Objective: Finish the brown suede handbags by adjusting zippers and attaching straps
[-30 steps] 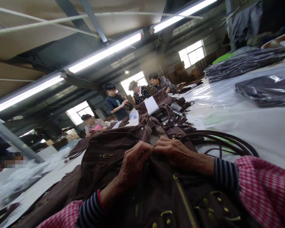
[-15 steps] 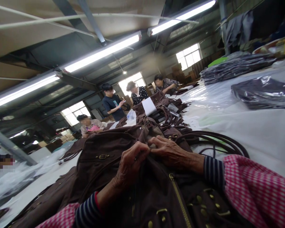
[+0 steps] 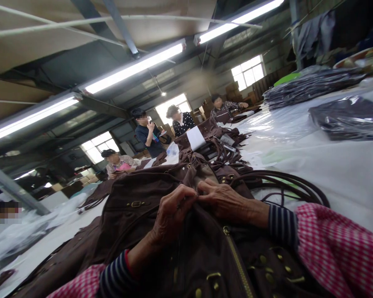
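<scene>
A dark brown bag [image 3: 205, 248] with brass buckles and a brass zipper [image 3: 236, 256] lies in front of me. My left hand [image 3: 174, 211] pinches the bag's upper edge, its fingertips pressed together. Close against it, my right hand [image 3: 220, 200] grips the same edge from the other side. The fingertips of both hands almost meet, and the exact spot they pinch is hidden between them. Long brown straps [image 3: 289, 186] loop out over the table to the right of my right hand.
More brown bags [image 3: 136, 194] are piled around and beyond my hands, one with a white paper band [image 3: 195, 138]. Plastic-wrapped dark packs [image 3: 348, 118] lie on the white table [image 3: 338, 174] at right. Several people [image 3: 149, 132] stand or sit beyond the pile.
My hands keep their pinch on the bag edge, nearly still. In the background one person has raised a hand toward the head, and another has straightened up.
</scene>
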Demonstrator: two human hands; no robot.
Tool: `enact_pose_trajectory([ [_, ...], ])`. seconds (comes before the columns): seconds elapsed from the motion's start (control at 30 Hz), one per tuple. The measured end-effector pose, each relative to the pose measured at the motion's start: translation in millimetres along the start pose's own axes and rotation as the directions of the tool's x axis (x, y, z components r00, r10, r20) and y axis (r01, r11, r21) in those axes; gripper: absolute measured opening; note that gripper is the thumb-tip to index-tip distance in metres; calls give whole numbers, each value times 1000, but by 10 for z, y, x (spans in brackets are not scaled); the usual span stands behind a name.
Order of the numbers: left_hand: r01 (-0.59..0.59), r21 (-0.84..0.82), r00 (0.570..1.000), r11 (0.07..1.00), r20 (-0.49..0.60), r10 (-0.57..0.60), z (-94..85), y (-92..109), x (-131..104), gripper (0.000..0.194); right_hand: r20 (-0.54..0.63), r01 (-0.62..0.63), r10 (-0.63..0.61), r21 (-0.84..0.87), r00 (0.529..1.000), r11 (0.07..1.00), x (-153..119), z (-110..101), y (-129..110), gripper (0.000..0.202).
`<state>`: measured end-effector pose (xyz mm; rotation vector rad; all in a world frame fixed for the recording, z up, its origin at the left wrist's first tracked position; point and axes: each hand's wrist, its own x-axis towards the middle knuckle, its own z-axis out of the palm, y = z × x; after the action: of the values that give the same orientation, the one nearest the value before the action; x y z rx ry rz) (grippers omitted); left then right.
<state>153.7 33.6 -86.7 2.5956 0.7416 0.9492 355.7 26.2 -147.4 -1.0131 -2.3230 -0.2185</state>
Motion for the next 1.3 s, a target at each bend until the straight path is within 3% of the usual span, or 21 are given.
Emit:
enact_pose_trajectory([
  [0.1, -67, 27, 997, 997, 51, 66, -3, 26, 35, 15, 65, 42, -34, -128, 997, 991, 67, -46, -22, 9],
  [0.2, -119, 119, 987, 986, 120, 105, -42, 56, 119, 16, 52, 40, -33, -136, 998, 990, 67, -26, 2, 7],
  [0.33, -188, 266, 972, 945, 190, 140, -107, 44, 301, 20, -87, 7, -5, 30, 996, 1000, -24, 57, 75, 22],
  [0.43, -324, 334, 929, 885, 290, 231, -107, 2, 457, 23, -127, 18, 7, 199, 992, 980, -97, 47, 90, 32],
  [0.53, -413, 299, 883, 860, 364, 297, -37, -51, 547, 26, -158, 39, 24, 380, 987, 924, -213, -111, 98, 38],
  [0.6, -376, 268, 900, 887, 333, 280, 43, -99, 532, 28, -115, -37, 104, 478, 988, 877, -341, -301, 179, 35],
  [0.67, -292, 251, 941, 923, 249, 230, 134, -164, 459, 26, -41, -192, 244, 494, 969, 848, -493, -525, 392, 30],
  [0.73, -205, 233, 973, 951, 157, 171, 220, -237, 357, 22, -24, -414, 457, 382, 889, 826, -631, -739, 747, 28],
  [0.8, -138, 204, 989, 969, 81, 124, 286, -305, 260, 18, -38, -697, 707, 132, 707, 704, -732, -888, 1185, 27],
  [0.9, -61, 139, 998, 988, 12, 60, 335, -382, 166, 17, -51, -838, 836, -31, 546, 545, -810, -914, 1777, 27],
  [1.03, 58, 44, 998, 997, -15, -57, 339, -470, 125, 16, 50, -899, 908, -130, 415, 418, -797, -608, 2169, 13],
  [1.1, 90, 15, 996, 996, -18, -89, 338, -513, 116, 17, 84, -915, 931, -172, 356, 365, -752, -401, 2243, 21],
  [1.2, 65, -12, 997, 998, -49, -66, 347, -556, 98, 16, 82, -928, 953, -216, 291, 302, -688, -149, 2319, 31],
  [1.3, 22, -30, 997, 999, -79, -24, 360, -568, 85, 16, 61, -944, 968, -215, 245, 252, -677, -26, 2385, 33],
])
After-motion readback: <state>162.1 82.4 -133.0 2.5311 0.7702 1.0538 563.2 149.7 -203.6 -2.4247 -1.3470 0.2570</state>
